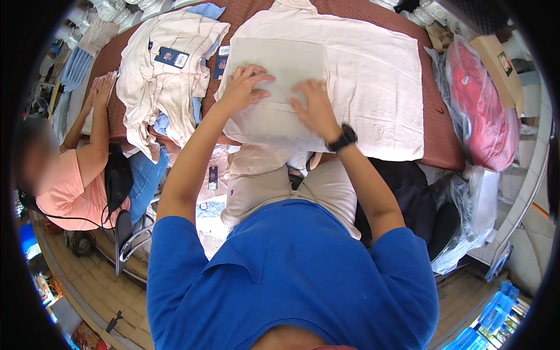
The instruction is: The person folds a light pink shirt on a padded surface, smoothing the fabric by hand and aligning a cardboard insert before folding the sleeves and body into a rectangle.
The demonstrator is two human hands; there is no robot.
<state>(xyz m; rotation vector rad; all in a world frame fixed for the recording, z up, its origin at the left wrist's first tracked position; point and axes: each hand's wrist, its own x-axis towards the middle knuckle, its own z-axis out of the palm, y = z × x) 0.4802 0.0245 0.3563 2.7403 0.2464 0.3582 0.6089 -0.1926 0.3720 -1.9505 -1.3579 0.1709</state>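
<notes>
Head view: my left hand (244, 87) and right hand (315, 108) press flat, fingers spread, on the stiff board (280, 70) centre-top; soft, light cream garment (373, 87) beneath, best gripped at its edges.

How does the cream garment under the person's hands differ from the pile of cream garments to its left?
The cream garment lies spread flat and smooth on the table, with a grey flat board on it; the pile of cream garments is crumpled and heaped. Both hands, left hand and right hand, press on the board over the flat garment; the person's hands do not touch the pile. The pile shows dark blue tags; the flat one shows none. Both are the same pale cream cloth.
</notes>
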